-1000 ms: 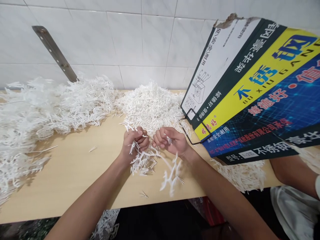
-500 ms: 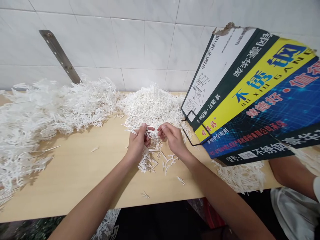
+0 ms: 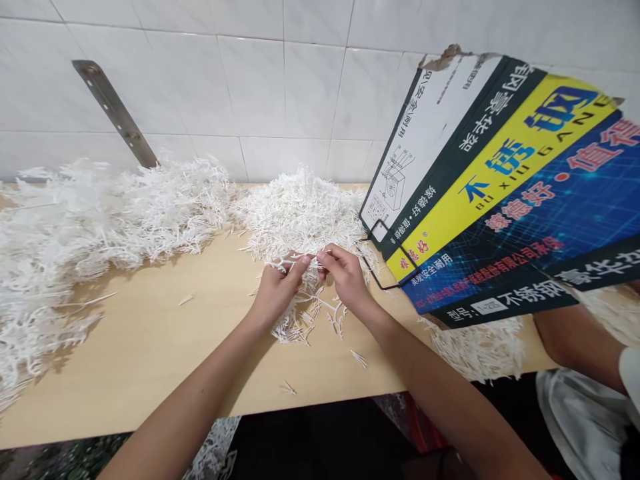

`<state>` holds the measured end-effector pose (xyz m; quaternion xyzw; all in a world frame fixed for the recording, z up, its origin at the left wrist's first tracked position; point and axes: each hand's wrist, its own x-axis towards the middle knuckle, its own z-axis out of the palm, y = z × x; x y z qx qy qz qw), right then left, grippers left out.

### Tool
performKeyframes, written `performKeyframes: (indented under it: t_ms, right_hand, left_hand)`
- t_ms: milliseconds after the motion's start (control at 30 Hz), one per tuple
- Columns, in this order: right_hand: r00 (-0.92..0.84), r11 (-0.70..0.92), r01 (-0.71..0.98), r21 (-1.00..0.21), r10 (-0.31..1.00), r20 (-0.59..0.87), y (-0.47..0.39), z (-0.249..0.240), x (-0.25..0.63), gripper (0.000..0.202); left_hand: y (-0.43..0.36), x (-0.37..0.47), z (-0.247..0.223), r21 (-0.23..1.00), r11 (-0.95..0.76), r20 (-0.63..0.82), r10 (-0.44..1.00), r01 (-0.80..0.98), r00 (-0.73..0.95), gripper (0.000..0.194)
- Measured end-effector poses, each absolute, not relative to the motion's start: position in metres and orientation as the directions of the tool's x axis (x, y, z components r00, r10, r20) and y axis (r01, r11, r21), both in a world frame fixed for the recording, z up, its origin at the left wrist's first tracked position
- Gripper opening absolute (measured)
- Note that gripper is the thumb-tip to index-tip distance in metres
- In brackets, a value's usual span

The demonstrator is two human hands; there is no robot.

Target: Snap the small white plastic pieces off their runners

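Note:
My left hand (image 3: 281,285) is closed on a white branched plastic piece (image 3: 286,261), which pokes out past the thumb and fingers. Close beside it, my right hand (image 3: 344,272) pinches at the same spot, its fingertips on the right end of that piece; exactly what lies between them is too small to make out. Below and between the hands lie loose white sticks (image 3: 293,327) and another branched piece (image 3: 336,310). Just beyond the hands rises a heap of small white sticks (image 3: 303,207).
A mass of tangled white branched pieces (image 3: 110,220) covers the table's left side. At right stands a printed cardboard panel (image 3: 500,193) in a black wire holder (image 3: 393,287). Past it are more white sticks (image 3: 480,347) and another person's arm (image 3: 575,343). A metal bracket (image 3: 117,113) leans at the tiled wall.
My hands have come together from slightly apart, the right fingertips now meeting the left. The branched piece in my left hand shows more clearly above the fingers.

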<state>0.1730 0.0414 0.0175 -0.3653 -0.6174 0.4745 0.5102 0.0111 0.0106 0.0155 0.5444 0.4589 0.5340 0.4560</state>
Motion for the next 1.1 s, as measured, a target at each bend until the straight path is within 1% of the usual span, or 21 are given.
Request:
performKeyframes:
  t_ms: [100,200,267,333,400,467,533,600,700,767,800,833,867,933,967,1000,1033,1100]
  right_hand:
    - [-0.164,0.329,0.052,-0.943,0.934,0.317,0.044,0.015,0.174,0.037]
    - [-0.113,0.367,0.113,-0.923,0.928,0.355,0.044,0.013,0.173,0.032]
    - [-0.135,0.346,0.059,-0.936,0.932,0.336,0.043,0.013,0.172,0.029]
    - [-0.198,0.288,-0.028,-0.957,0.937,0.288,0.044,0.014,0.171,0.033]
    - [-0.227,0.243,-0.073,-0.967,0.94,0.253,0.045,0.015,0.17,0.035]
    - [-0.202,0.221,-0.065,-0.973,0.952,0.23,0.047,0.015,0.17,0.032]
    - [-0.174,0.204,-0.045,-0.978,0.962,0.208,0.049,0.015,0.169,0.029]
    - [-0.196,0.178,-0.041,-0.983,0.963,0.182,0.05,0.015,0.169,0.03]
    - [-0.274,0.139,-0.046,-0.989,0.951,0.146,0.048,0.015,0.167,0.031]
    - [-0.286,0.134,-0.036,-0.99,0.948,0.139,0.047,0.015,0.167,0.03]
    - [-0.256,0.148,-0.034,-0.988,0.955,0.151,0.048,0.014,0.167,0.03]
    - [-0.19,0.171,-0.039,-0.985,0.966,0.175,0.05,0.013,0.169,0.029]
    - [-0.086,0.203,-0.054,-0.978,0.975,0.207,0.054,0.012,0.172,0.028]
    - [0.168,0.28,-0.092,-0.956,0.95,0.262,0.064,0.008,0.181,0.026]
    - [0.268,0.311,-0.095,-0.946,0.923,0.277,0.069,0.006,0.186,0.026]
    - [0.321,0.328,-0.078,-0.941,0.902,0.288,0.074,0.005,0.191,0.025]
    - [0.325,0.336,-0.039,-0.941,0.895,0.307,0.077,0.004,0.194,0.024]
    - [0.215,0.349,0.09,-0.933,0.908,0.361,0.078,0.005,0.196,0.023]
  left_hand:
    - [0.01,0.01,0.021,0.97,-0.229,0.233,0.971,0.076,-0.05,0.032]
    - [0.01,0.008,0.023,0.918,-0.315,0.349,0.93,0.241,-0.113,0.03]
    - [0.011,0.007,0.022,0.888,-0.337,0.386,0.916,0.311,-0.108,0.031]
    - [0.011,0.007,0.02,0.888,-0.336,0.38,0.92,0.313,-0.093,0.033]
    - [0.011,0.008,0.018,0.904,-0.316,0.357,0.929,0.289,-0.1,0.033]
    - [0.009,0.009,0.018,0.906,-0.309,0.358,0.924,0.289,-0.135,0.033]
    - [0.008,0.009,0.019,0.887,-0.327,0.4,0.896,0.326,-0.19,0.03]
    - [0.008,0.009,0.021,0.862,-0.35,0.447,0.865,0.366,-0.228,0.027]
    - [0.009,0.01,0.02,0.835,-0.363,0.479,0.85,0.413,-0.221,0.028]
    - [0.01,0.009,0.018,0.816,-0.364,0.487,0.851,0.449,-0.195,0.031]
    - [0.01,0.008,0.017,0.804,-0.366,0.493,0.851,0.47,-0.182,0.033]
    - [0.011,0.006,0.016,0.796,-0.363,0.499,0.847,0.484,-0.185,0.034]
    - [0.011,0.003,0.016,0.798,-0.354,0.503,0.838,0.488,-0.214,0.034]
    - [0.012,-0.004,0.017,0.825,-0.326,0.498,0.804,0.461,-0.324,0.034]
    - [0.013,-0.008,0.018,0.847,-0.31,0.484,0.785,0.432,-0.386,0.035]
    - [0.014,-0.011,0.02,0.865,-0.305,0.469,0.775,0.399,-0.424,0.037]
    - [0.015,-0.013,0.021,0.879,-0.307,0.453,0.777,0.365,-0.438,0.04]
    - [0.015,-0.011,0.024,0.905,-0.318,0.414,0.807,0.282,-0.421,0.043]
